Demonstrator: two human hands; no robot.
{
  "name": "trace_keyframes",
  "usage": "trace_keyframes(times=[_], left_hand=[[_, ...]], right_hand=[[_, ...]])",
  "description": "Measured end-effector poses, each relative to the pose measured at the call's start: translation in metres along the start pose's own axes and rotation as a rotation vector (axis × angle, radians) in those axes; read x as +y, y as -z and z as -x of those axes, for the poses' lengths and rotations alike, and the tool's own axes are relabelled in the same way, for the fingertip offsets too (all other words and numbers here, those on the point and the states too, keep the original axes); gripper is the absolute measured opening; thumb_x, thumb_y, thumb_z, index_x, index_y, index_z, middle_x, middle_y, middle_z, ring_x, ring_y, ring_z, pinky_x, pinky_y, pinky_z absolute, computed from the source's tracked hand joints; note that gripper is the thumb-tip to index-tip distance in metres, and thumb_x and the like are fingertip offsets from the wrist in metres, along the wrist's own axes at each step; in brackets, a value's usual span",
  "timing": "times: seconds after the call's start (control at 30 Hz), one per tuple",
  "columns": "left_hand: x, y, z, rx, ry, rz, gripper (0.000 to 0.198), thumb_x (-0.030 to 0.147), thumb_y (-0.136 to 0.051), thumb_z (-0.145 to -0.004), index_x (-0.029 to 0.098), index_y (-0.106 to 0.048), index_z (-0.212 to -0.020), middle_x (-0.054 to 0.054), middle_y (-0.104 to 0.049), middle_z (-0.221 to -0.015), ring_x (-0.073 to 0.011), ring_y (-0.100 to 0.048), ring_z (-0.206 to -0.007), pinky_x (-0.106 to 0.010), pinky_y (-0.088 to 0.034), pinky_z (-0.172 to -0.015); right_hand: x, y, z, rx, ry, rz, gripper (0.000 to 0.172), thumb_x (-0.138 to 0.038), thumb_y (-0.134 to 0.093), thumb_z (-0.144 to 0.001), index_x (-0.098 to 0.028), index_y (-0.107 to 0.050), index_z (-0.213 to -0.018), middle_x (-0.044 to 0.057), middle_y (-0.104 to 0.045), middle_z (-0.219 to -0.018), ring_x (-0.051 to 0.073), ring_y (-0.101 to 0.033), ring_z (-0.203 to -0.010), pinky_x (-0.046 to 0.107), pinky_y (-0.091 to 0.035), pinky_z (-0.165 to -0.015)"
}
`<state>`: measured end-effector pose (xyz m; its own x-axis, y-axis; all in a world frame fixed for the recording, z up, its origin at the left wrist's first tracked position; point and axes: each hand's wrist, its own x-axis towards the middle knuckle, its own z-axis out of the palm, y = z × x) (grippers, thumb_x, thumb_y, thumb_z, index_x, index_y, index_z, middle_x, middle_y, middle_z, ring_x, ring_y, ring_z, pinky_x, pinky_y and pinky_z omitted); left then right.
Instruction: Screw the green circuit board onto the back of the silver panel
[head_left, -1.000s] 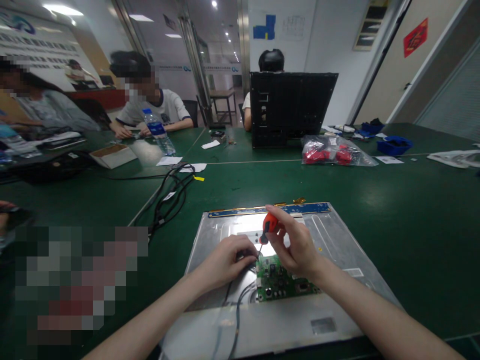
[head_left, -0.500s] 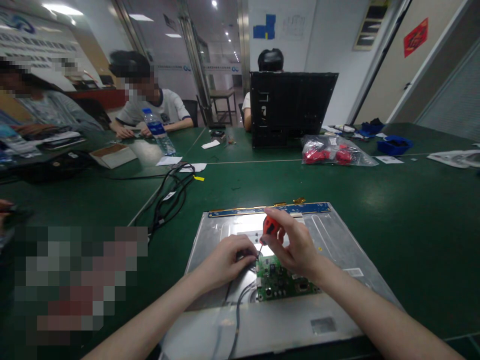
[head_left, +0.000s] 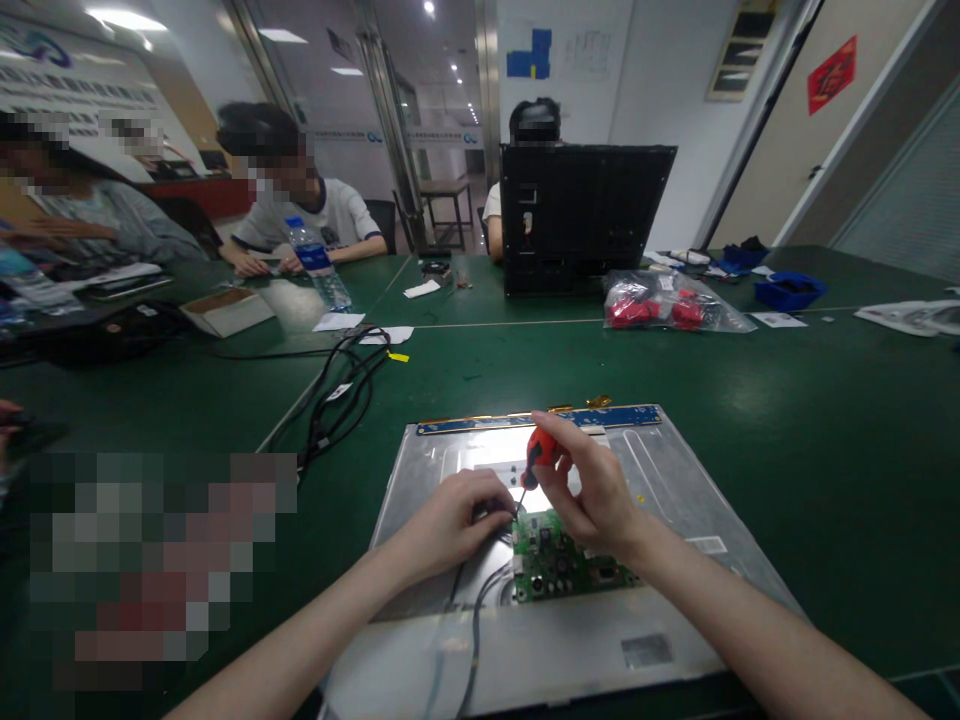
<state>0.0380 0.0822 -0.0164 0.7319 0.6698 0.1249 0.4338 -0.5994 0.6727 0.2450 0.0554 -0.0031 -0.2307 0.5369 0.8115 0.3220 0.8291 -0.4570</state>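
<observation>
Head view: the right hand (head_left: 592,495) is closed around a screwdriver (head_left: 538,450), thumb and fingers pinching its red handle. The thin shaft slants down toward 7 o'clock, and its tip meets the top left corner of a green board (head_left: 562,565). The left hand (head_left: 450,520) lies at 9 o'clock of that tip, fingers curled narrow and pressed down right beside the board's corner. Whether they grip anything, I cannot tell. The two hands nearly touch at the tip.

The board sits low on a silver panel (head_left: 675,470) that lies flat on the green table (head_left: 787,400), straight before the person. A blue strip (head_left: 600,416) runs along the panel's far edge at 12 o'clock. Black wires (head_left: 474,610) lead from under the left hand toward 6 o'clock.

At 10 o'clock of the panel a bundle of black cables (head_left: 337,395) lies on the table. At 12 o'clock, well apart, a black shell (head_left: 585,215) stands upright. A clear bag (head_left: 667,305) with red parts lies just right of it. Farther at 10 o'clock stand a bottle (head_left: 315,262) and a box (head_left: 225,310), with other people seated behind them.
</observation>
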Motion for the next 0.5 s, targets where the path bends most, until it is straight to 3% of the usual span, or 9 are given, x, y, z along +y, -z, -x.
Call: trace_keyframes(times=[0.27,0.5], left_hand=[[-0.0005,-0.0002,-0.0006,0.007,-0.006,0.032,0.008,0.016,-0.061,-0.087,0.018,-0.066,-0.082,-0.002,-0.067,-0.082,-0.018,-0.06,-0.078,-0.03,-0.045,-0.075],[-0.0016,-0.0009,-0.0007,0.008,-0.004,0.018,0.008,0.017,-0.061,-0.089,0.018,-0.067,-0.084,-0.002,-0.067,-0.08,-0.0181,-0.06,-0.077,-0.029,-0.043,-0.074]], right_hand=[[0.0026,-0.0034,0.0011,0.018,0.015,0.021,0.056,-0.014,-0.055,-0.093,-0.025,-0.036,-0.144,0.0,-0.06,-0.088,0.011,-0.051,-0.061,0.022,-0.047,-0.049],[-0.0026,0.0022,0.0001,-0.035,-0.001,-0.052,0.056,-0.019,-0.047,-0.092,-0.022,-0.035,-0.147,0.003,-0.06,-0.094,0.014,-0.057,-0.067,0.027,-0.052,-0.055]])
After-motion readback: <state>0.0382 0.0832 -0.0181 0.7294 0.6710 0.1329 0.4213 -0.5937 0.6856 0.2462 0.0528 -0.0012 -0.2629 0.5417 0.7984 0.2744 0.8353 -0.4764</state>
